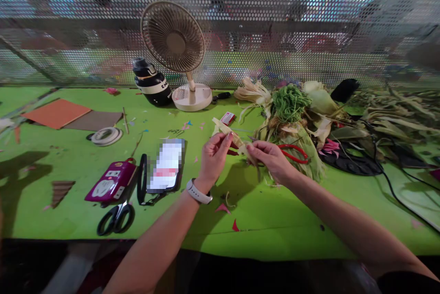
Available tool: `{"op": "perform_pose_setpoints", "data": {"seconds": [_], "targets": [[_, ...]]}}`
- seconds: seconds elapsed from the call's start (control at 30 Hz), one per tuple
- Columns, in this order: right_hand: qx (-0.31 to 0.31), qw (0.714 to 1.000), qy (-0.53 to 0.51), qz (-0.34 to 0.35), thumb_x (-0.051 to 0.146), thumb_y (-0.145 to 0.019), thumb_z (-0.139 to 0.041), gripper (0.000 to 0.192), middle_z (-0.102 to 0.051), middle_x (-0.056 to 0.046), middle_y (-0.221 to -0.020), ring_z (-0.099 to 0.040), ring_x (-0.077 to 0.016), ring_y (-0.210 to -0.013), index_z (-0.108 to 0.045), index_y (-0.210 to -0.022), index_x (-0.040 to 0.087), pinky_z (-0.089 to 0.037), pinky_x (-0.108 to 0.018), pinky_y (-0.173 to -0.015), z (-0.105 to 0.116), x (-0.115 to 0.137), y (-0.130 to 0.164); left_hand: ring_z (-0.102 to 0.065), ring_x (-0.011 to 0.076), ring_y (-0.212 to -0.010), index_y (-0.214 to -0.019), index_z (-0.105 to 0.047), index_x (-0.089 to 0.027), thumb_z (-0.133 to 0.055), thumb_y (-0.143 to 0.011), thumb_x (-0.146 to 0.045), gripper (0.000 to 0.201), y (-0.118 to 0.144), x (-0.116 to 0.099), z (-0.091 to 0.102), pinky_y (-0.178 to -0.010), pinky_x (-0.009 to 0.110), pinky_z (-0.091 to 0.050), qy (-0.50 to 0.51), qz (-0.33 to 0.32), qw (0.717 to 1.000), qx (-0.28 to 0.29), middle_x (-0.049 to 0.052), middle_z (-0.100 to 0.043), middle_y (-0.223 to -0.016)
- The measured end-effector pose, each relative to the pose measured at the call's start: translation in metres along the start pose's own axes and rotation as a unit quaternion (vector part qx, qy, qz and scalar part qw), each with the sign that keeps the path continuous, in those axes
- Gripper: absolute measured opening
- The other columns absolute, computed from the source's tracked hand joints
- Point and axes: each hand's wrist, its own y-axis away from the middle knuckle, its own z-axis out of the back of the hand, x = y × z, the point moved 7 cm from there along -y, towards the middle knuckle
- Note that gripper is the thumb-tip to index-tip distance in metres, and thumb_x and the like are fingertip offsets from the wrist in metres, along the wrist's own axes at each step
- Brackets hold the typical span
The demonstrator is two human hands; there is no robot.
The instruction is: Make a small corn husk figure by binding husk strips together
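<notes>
A pale, narrow strip of corn husk (227, 128) is stretched between my two hands above the green table. My left hand (216, 154) pinches it near its upper left part, thumb against fingers. At its lower right end my right hand (270, 156) grips it, also in a pinch. Thin ends of the husk hang below. Just behind my right hand show the red handles (296, 153) of a tool, partly hidden. A bundle of green fibre (290, 102) lies on more dried husks beyond that hand.
A fan (175, 41) and a black bottle (153, 85) stand at the back before a perforated metal screen. To my left lie a phone (168, 165), a purple pouch (112, 183), black-handled scissors (117, 218) and a tape roll (107, 135). Husks (395, 110) and cables cover the right side.
</notes>
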Motion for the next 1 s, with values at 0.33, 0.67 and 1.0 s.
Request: {"op": "perform_pose_setpoints", "data": {"seconds": [0.33, 0.67, 1.0], "targets": [[-0.054, 0.995, 0.059, 0.054, 0.047, -0.072, -0.07, 0.029, -0.059, 0.001, -0.065, -0.047, -0.0101, -0.059, -0.068, -0.072, 0.018, -0.038, -0.025, -0.054, 0.006, 0.003, -0.001, -0.054, 0.0084, -0.057, -0.069, -0.063, -0.015, -0.066, -0.076, -0.044, 0.03, 0.009, 0.019, -0.013, -0.053, 0.021, -0.044, -0.045, 0.062, 0.996, 0.053, 0.0, -0.063, -0.066], [-0.222, 0.971, -0.017, 0.089, 0.048, -0.069, -0.072, 0.03, -0.063, 0.001, -0.067, -0.055, -0.0106, -0.06, -0.066, -0.075, 0.02, -0.047, -0.025, -0.06, 0.056, 0.005, -0.009, -0.055, 0.0085, -0.057, -0.072, -0.067, -0.016, -0.069, -0.073, -0.035, 0.019, 0.006, 0.001, 0.006, -0.053, 0.02, -0.043, 0.007, -0.011, 0.998, -0.065, -0.001, -0.064, -0.064], [-0.054, 0.981, 0.184, -0.029, 0.051, -0.068, -0.071, 0.033, -0.061, 0.001, -0.058, -0.05, -0.0103, -0.046, -0.067, -0.069, 0.018, -0.038, -0.024, -0.045, 0.053, 0.005, -0.017, -0.049, 0.0078, -0.042, -0.065, -0.05, -0.019, -0.058, -0.074, -0.035, 0.02, -0.015, -0.002, 0.035, -0.043, 0.02, -0.039, 0.119, 0.097, 0.977, -0.148, -0.004, -0.054, -0.048]]}}
